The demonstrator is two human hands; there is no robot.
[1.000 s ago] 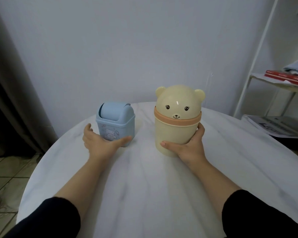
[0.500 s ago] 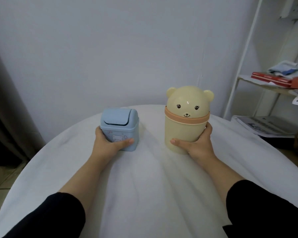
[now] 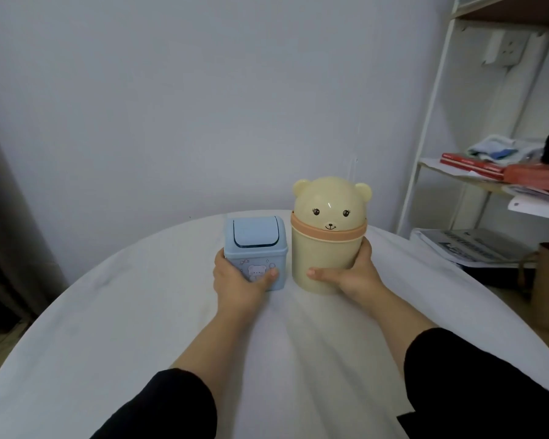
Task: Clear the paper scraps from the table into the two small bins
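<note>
Grips blue bin (image 3: pixel 255 240) with left hand (image 3: pixel 235 283), thumb across its front. Clasps yellow bear bin (image 3: pixel 327 248), just right of it, with right hand (image 3: pixel 352 277) low round the body. Holds both upright on white table (image 3: pixel 124 327), far centre.

Left hand (image 3: pixel 235 286) fingers hid behind blue bin (image 3: pixel 255 245); lower-shelf papers (image 3: pixel 466 248) blurred, prob. newsprint.

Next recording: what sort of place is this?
Likely a room in a home: a round table under a white cloth, a white shelf rack with red books, and two toy-like bins, a blue bin and a bear-shaped bin.
</note>
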